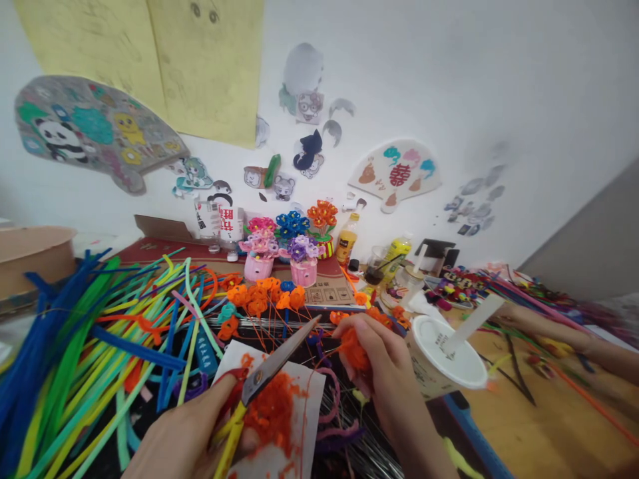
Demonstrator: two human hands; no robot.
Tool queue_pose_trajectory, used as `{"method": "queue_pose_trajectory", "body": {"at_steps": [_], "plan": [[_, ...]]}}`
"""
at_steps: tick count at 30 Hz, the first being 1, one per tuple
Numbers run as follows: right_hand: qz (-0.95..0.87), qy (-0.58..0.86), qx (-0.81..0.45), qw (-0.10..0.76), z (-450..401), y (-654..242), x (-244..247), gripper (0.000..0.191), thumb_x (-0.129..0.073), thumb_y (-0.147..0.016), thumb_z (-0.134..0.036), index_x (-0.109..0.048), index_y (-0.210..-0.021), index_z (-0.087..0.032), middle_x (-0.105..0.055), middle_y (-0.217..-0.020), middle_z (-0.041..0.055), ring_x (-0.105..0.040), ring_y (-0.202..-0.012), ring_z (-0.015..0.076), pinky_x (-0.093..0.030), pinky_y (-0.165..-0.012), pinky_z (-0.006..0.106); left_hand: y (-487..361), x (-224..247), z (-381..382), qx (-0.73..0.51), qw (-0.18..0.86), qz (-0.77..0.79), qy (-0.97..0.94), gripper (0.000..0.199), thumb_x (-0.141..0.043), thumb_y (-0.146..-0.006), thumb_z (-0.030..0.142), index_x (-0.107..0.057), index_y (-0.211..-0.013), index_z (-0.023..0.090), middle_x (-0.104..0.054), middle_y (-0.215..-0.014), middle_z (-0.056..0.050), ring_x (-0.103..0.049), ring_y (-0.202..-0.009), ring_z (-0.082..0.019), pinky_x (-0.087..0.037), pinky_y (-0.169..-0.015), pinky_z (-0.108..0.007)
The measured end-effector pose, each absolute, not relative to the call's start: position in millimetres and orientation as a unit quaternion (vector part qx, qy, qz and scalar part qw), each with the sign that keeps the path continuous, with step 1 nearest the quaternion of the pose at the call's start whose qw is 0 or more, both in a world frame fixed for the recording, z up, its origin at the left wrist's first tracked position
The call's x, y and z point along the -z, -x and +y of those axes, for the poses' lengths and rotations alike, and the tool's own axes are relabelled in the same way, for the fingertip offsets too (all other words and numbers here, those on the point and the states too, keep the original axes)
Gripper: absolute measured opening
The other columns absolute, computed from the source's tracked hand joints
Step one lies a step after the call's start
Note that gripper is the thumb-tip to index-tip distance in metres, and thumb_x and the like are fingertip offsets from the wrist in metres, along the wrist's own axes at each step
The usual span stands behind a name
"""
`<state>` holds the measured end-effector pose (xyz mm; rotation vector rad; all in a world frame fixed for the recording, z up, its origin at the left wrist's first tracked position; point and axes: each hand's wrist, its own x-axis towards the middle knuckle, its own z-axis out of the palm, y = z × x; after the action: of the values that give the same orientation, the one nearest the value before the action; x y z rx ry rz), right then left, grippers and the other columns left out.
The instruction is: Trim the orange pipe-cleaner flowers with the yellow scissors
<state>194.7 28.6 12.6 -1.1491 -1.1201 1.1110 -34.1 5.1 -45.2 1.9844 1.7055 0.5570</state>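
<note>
My left hand (pixel 192 426) is closed around the red and yellow handles of a pair of scissors (pixel 277 362), whose blades point up and to the right. In my right hand (pixel 384 362) is an orange pipe-cleaner flower (pixel 355 349), pinched between thumb and fingers and partly hidden by them. A small gap separates the scissor tips from this flower. Beneath the scissors lies a white paper sheet (pixel 312 392) covered with orange fuzz clippings (pixel 274 412). Several finished orange flowers on wire stems (pixel 257 299) lie just beyond the paper.
Loose coloured pipe cleaners (pixel 144 319) pile up at left. Small pots of fuzzy flowers (pixel 302 269) stand against the wall beside drink bottles (pixel 347 239). A lidded paper cup with a straw (pixel 434 359) stands close to my right hand. Another person's arm (pixel 554 332) reaches in from the right.
</note>
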Motion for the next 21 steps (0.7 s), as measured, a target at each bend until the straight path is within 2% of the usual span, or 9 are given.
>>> {"method": "queue_pose_trajectory", "body": {"at_steps": [2, 4, 8, 11, 14, 17, 21], "plan": [[-0.454, 0.495, -0.484, 0.56, 29.1, -193.5, -14.8, 0.037, -0.055, -0.083, -0.05, -0.06, -0.073, -0.015, -0.042, -0.046, -0.0067, -0.034, -0.037, 0.0048, -0.017, -0.034, 0.014, 34.6, 48.9, 4.9, -0.213, 0.197, 0.629, -0.721, 0.033, -0.046, -0.075, 0.04, -0.062, -0.1, 0.025, -0.073, -0.108, -0.007, -0.069, -0.094, -0.024, -0.054, -0.073, -0.025], [-0.436, 0.509, -0.492, 0.556, 29.5, -192.6, -16.2, 0.04, -0.056, -0.079, -0.053, -0.059, -0.072, -0.015, -0.042, -0.044, -0.0071, -0.03, -0.035, 0.0039, -0.014, -0.032, 0.014, 33.9, 48.7, 4.5, -0.205, 0.165, 0.634, -0.727, 0.036, -0.05, -0.073, 0.04, -0.06, -0.103, 0.022, -0.07, -0.114, -0.012, -0.068, -0.098, -0.028, -0.054, -0.075, -0.03], [-0.39, 0.556, -0.492, 0.544, 30.2, -191.7, -15.0, 0.044, -0.062, -0.071, -0.058, -0.056, -0.067, -0.015, -0.038, -0.039, -0.0087, -0.026, -0.032, 0.0032, -0.008, -0.031, 0.016, 32.7, 41.4, 4.2, -0.175, 0.145, 0.635, -0.738, 0.028, -0.049, -0.078, 0.038, -0.056, -0.101, 0.022, -0.073, -0.099, -0.009, -0.07, -0.085, -0.024, -0.053, -0.067, -0.028], [-0.408, 0.566, -0.492, 0.521, 31.1, -191.7, -11.1, 0.043, -0.06, -0.072, -0.057, -0.055, -0.063, -0.015, -0.037, -0.038, -0.0084, -0.028, -0.031, 0.0035, -0.009, -0.03, 0.016, 33.2, 38.1, 4.3, -0.176, 0.112, 0.633, -0.745, 0.026, -0.05, -0.079, 0.038, -0.055, -0.1, 0.025, -0.075, -0.092, -0.005, -0.071, -0.079, -0.023, -0.051, -0.063, -0.025], [-0.432, 0.567, -0.489, 0.503, 32.5, -191.9, -7.7, 0.044, -0.057, -0.075, -0.057, -0.054, -0.059, -0.016, -0.037, -0.037, -0.0079, -0.029, -0.031, 0.0037, -0.011, -0.029, 0.016, 33.4, 37.2, 3.5, -0.171, 0.076, 0.615, -0.766, 0.018, -0.051, -0.076, 0.036, -0.057, -0.09, 0.026, -0.075, -0.084, -0.002, -0.071, -0.073, -0.022, -0.049, -0.06, -0.023], [-0.396, 0.583, -0.492, 0.511, 33.2, -192.1, -7.8, 0.044, -0.061, -0.07, -0.058, -0.057, -0.063, -0.015, -0.04, -0.041, -0.0076, -0.032, -0.032, 0.0036, -0.011, -0.029, 0.015, 33.6, 36.3, 2.4, -0.152, 0.056, 0.603, -0.781, 0.01, -0.048, -0.077, 0.03, -0.055, -0.083, 0.027, -0.072, -0.074, 0.001, -0.069, -0.065, -0.02, -0.045, -0.054, -0.022], [-0.366, 0.571, -0.521, 0.518, 32.1, -192.2, -12.4, 0.046, -0.067, -0.063, -0.058, -0.058, -0.065, -0.013, -0.043, -0.04, -0.0074, -0.03, -0.03, 0.002, -0.009, -0.03, 0.014, 35.7, 37.5, 2.8, -0.147, 0.039, 0.584, -0.797, 0.014, -0.046, -0.075, 0.023, -0.056, -0.084, 0.027, -0.071, -0.071, 0.003, -0.069, -0.063, -0.018, -0.043, -0.054, -0.02]]}}
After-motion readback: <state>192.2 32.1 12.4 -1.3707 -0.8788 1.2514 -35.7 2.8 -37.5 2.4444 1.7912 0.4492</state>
